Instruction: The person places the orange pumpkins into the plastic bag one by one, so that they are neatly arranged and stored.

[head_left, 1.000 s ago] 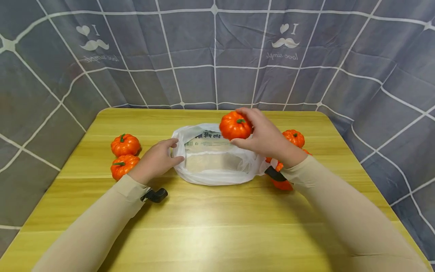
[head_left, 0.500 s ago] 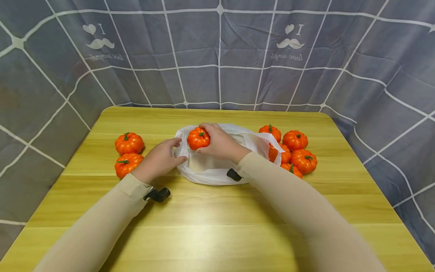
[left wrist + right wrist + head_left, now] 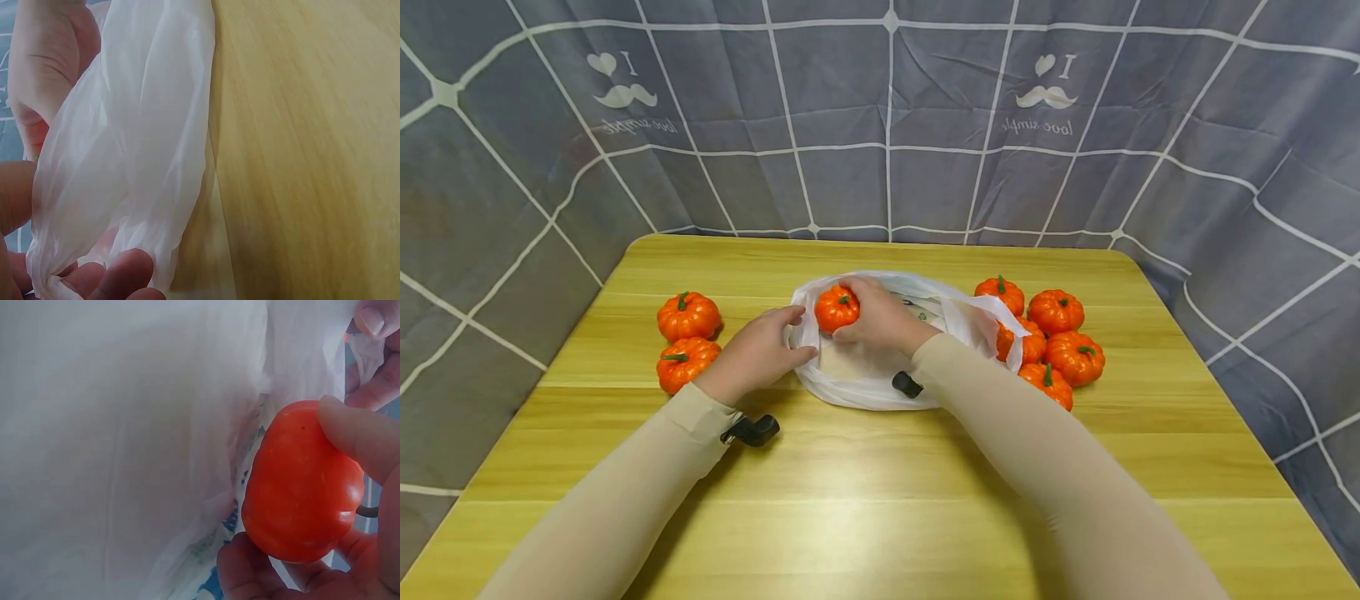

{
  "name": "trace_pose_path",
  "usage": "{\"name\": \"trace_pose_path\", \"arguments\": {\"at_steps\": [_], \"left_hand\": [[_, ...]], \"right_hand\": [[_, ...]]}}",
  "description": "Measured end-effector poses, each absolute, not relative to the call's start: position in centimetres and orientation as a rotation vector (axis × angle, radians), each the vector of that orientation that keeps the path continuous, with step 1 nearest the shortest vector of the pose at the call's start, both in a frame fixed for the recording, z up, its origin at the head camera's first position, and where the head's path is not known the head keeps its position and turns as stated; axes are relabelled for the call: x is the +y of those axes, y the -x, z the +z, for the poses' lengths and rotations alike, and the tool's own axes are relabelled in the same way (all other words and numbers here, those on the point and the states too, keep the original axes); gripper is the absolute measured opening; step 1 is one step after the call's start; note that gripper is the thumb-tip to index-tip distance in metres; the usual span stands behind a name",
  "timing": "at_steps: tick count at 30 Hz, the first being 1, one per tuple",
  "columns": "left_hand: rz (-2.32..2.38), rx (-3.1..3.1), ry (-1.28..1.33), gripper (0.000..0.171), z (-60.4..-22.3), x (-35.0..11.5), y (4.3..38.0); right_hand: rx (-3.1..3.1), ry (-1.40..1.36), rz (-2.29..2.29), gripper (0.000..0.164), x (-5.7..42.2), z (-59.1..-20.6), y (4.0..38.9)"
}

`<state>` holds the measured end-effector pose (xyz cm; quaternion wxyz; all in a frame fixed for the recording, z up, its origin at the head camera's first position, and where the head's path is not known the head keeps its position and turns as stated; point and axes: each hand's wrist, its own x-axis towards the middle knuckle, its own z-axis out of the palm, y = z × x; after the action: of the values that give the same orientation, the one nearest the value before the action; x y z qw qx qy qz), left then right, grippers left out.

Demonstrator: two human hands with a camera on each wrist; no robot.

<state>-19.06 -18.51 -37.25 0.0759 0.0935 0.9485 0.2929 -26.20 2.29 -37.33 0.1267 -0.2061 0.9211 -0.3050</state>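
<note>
Fingers (image 3: 240, 569) and thumb of the right hand (image 3: 882, 317) curl round one orange pumpkin (image 3: 836, 309), spread about as wide as the fruit, pads touching it on opposite sides. Green stem faces outward, past the palm. Pumpkin sits at the mouth of the white plastic bag (image 3: 865, 396), toward its left end; how deep, cannot tell.

Left hand (image 3: 760, 350) pinches the bag's left rim, thin plastic bunched between thumb and fingers; thumb and index look apart from above, but both wrist views show plastic caught in the hand. Bag lies open on the wood-grain table (image 3: 865, 525), blue print visible on it in the right wrist view.

Count: eight pumpkins in view. One in the right hand; two at left (image 3: 688, 317), one behind the other, near the left wrist; five clustered at right (image 3: 1075, 358), one of them partly covered by a bag handle. One bag. Two hands, two beige sleeves (image 3: 1045, 458), two black wrist pieces (image 3: 756, 430), one per wrist. Grey curtain (image 3: 842, 92) with white grid lines behind, two moustache prints on it.
</note>
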Motion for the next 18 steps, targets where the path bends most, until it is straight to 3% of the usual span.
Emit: {"name": "trace_pose_path", "arguments": {"at_steps": [18], "left_hand": [[0.897,2.842,-0.297,0.075,-37.3,-18.6,18.9]], "right_hand": [[2.659,0.638,-0.901,0.091,2.1,-38.5,26.2]]}}
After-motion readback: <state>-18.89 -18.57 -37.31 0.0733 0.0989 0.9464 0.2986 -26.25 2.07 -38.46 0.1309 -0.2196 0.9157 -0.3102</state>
